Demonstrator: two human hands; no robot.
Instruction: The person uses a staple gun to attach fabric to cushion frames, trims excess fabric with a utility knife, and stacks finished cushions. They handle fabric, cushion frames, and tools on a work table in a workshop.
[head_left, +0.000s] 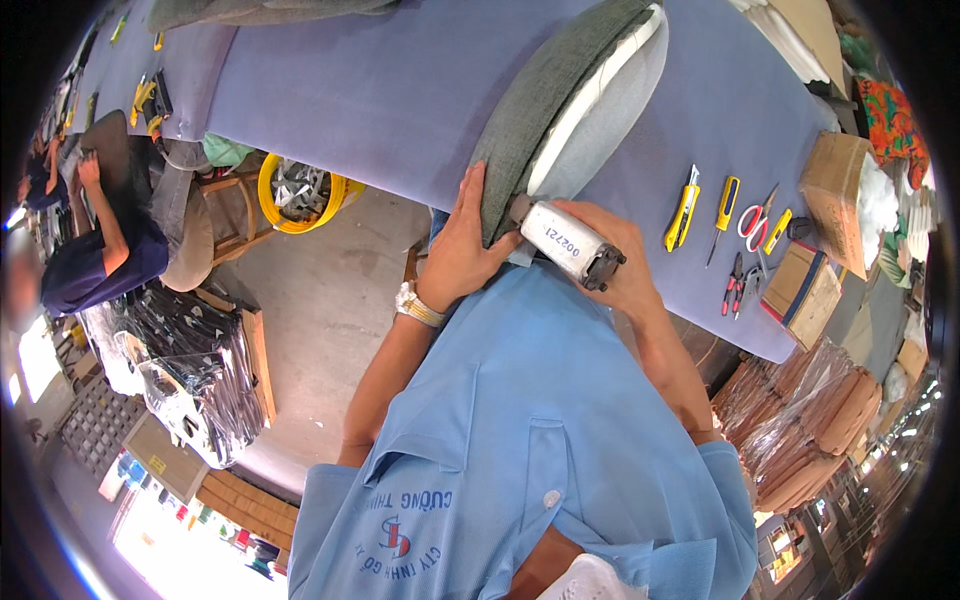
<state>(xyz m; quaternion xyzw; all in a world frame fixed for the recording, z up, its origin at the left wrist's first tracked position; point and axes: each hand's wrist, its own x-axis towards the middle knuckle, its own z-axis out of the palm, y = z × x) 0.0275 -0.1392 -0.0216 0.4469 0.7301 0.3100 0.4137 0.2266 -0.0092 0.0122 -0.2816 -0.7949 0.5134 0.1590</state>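
A dark grey fabric-covered cushion [540, 100] stands tilted on the table before me, its paler grey underside and a white strip along the seam turned to the right. My left hand [462, 245] grips its near end, fingers laid along the dark side and thumb bent toward the near corner. In my right hand [622, 258] is a silver pneumatic staple gun [562, 240]. The gun's nose touches or nearly touches the cushion's near end; exact contact is hidden. My right fingers wrap round the tool, partly out of sight beneath it.
On the blue-grey table [340, 90] at right lie a yellow cutter [683, 210], a screwdriver [727, 203], red-handled scissors [755, 222] and pliers [734, 283]. A cardboard box [835, 195] stands beyond. A yellow bucket [270, 205] of metal parts and a co-worker [105, 240] are at left.
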